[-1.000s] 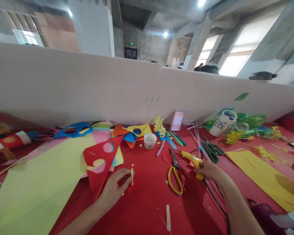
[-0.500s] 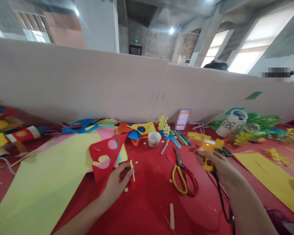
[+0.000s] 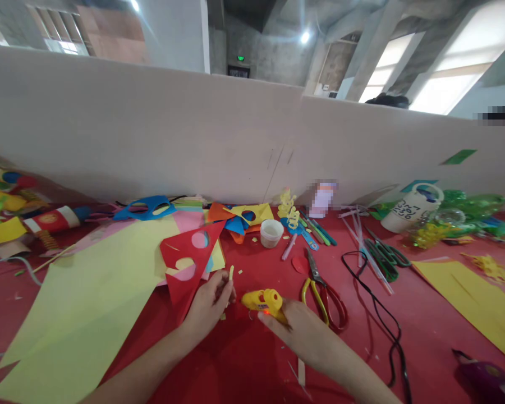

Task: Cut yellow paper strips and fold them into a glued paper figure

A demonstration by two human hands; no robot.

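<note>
My left hand pinches a narrow pale-yellow strip, which stands up between thumb and fingers. Wrapped around the handle of a yellow hot glue gun is my right hand. The gun's nozzle points left, a short way from my left fingertips, and a red light glows on its underside. Left of my left hand lies a red paper piece with cut-out holes. Scissors with one yellow and one red handle rest just beyond my right hand, partly covered by it.
Large pale-yellow sheets spread over the left. A white cup stands mid-table near pens. At right lie a black cord, green-handled scissors, a white bucket and orange-yellow paper. A white partition rises behind.
My right hand has brought the glue gun leftward and closer, from beyond the scissors to beside my left hand. My left hand still holds the strip. The camera view has shifted slightly.
</note>
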